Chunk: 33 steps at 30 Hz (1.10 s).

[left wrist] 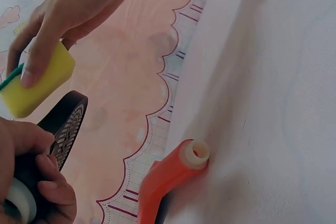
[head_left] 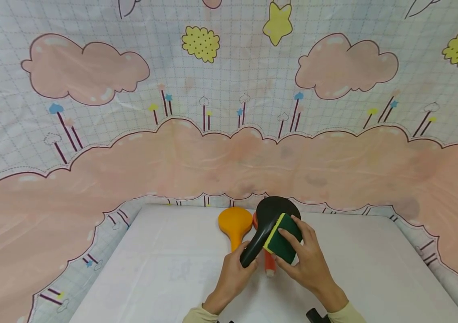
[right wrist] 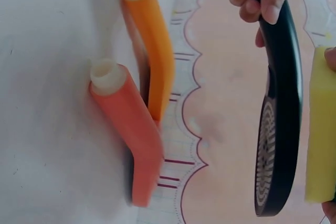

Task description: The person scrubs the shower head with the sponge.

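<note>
Diffuse light, dimmer wrist views (perhaps slightly blurred), soft shadows on the white table (head_left: 164, 264)

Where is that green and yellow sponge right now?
In the head view, the sponge is low, right of centre, held in the person's right hand, close to the black shower head that the left hand grips.

A glossy black shower head (head_left: 269, 215) slants by its handle in the left hand (head_left: 234, 272), smooth back up, patterned spray face below; just off that back, the right hand (head_left: 309, 261) pinches a sponge (head_left: 282, 246), yellow foam facing it, dark green side outermost
</note>
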{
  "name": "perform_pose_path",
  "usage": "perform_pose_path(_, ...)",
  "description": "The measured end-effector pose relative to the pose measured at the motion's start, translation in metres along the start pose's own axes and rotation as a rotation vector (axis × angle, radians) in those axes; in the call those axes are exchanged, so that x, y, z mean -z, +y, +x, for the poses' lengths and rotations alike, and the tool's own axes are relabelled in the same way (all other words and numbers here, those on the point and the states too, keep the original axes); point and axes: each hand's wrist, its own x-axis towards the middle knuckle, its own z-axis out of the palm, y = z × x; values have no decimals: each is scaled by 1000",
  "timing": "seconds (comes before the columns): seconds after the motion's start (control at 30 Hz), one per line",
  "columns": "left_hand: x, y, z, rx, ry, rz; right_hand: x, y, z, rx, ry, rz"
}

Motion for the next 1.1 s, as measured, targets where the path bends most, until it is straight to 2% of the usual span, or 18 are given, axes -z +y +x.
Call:
perform_pose_path(0.4, 2, 3, -2, -56, -11, -29, -2, 5, 2, 30, 25, -8)
perform_pose_path(0.8, 9, -2, -3, -142, 6, -15, 4, 17, 4, 2, 61, 1)
perform_pose_path(1.1, 13, -4, -5, -126, -7, -24, 7, 20, 5, -42, 63, 21)
